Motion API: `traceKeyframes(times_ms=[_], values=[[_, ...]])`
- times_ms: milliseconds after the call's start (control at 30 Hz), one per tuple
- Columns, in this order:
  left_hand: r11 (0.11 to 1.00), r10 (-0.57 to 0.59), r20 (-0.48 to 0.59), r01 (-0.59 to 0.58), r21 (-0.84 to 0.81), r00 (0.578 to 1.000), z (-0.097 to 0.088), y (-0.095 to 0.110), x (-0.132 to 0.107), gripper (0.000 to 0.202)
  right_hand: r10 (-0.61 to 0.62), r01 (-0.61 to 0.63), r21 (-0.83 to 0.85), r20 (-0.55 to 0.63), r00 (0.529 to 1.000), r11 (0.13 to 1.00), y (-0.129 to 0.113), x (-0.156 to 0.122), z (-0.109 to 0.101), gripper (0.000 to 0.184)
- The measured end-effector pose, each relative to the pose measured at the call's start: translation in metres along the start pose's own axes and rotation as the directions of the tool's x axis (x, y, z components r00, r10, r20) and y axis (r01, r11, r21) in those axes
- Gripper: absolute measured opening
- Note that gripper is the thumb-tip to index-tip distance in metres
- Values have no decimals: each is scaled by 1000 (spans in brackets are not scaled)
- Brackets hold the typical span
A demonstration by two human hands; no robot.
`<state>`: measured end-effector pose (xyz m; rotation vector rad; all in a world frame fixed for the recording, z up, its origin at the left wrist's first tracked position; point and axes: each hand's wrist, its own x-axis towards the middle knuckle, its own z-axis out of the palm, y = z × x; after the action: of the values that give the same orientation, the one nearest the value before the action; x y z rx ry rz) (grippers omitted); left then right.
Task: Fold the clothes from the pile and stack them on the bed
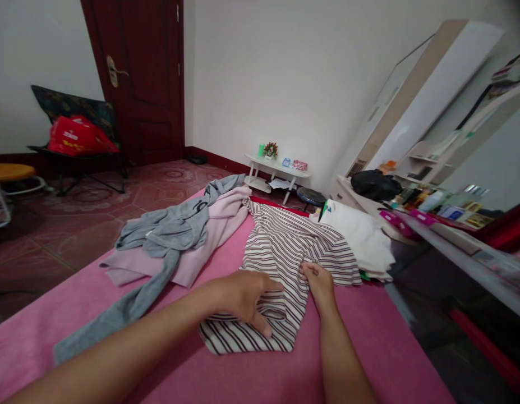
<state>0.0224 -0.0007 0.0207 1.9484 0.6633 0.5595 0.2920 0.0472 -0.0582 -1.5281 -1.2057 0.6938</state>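
A black-and-white striped shirt [285, 252] lies spread on the pink bed cover [360, 336] in front of me. My left hand [243, 294] rests on the shirt's lower left part, fingers curled around a fold of the fabric. At the shirt's middle right, my right hand [318, 280] pinches the cloth with closed fingers. A grey garment [167, 235] and a pale pink garment [213, 230] lie in a heap to the left of the shirt.
White folded clothes [360, 235] sit at the bed's right edge. Beyond stand a small white table [276, 168], a round stool [310, 196] and a cluttered desk [432, 213] on the right. A chair with a red bag [78, 137] and a dark door [137, 78] are at the back left.
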Motion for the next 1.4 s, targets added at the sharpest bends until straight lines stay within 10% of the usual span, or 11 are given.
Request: traceKeyframes(times_ms=[133,333,467,500,600,700,767,867,1067,1300,1400], values=[[841,14,18,-22,541,1000,28,-4,3,65,-3,3,12,-2,1000,1000,-4,-2,-2,33],[877,15,-193,80,473,981,35,-23,13,11,-7,7,8,-3,1000,1000,-6,-4,-2,32],[933,76,-434,89,348,897,-13,-24,14,11,-16,16,1,5,1000,1000,-6,-4,-3,33],[959,101,-590,80,272,801,-34,-24,12,11,-19,19,0,7,1000,1000,-6,-4,-3,32],[993,112,-973,5,115,202,-103,-34,-2,4,-24,24,-7,5,1000,1000,-4,-2,-2,32],[993,116,-990,10,116,-83,-152,-53,-21,19,-23,23,-35,0,1000,999,1,1,-1,31],[983,177,-973,74,168,-149,-165,-63,-29,27,-22,22,-65,-3,1000,998,4,2,0,29],[945,269,-962,201,256,-40,-161,-70,-31,27,-34,31,-111,-23,999,993,-4,0,3,25],[599,116,-767,571,561,631,-133,-81,-24,41,-237,251,-102,132,963,963,-79,-37,28,18],[419,-14,-712,651,633,702,-124,-88,-27,53,-106,566,-278,828,551,777,-129,-110,79,60],[420,-10,-722,658,625,692,-124,-87,-26,50,-76,692,-389,839,538,608,-128,-125,90,56]])
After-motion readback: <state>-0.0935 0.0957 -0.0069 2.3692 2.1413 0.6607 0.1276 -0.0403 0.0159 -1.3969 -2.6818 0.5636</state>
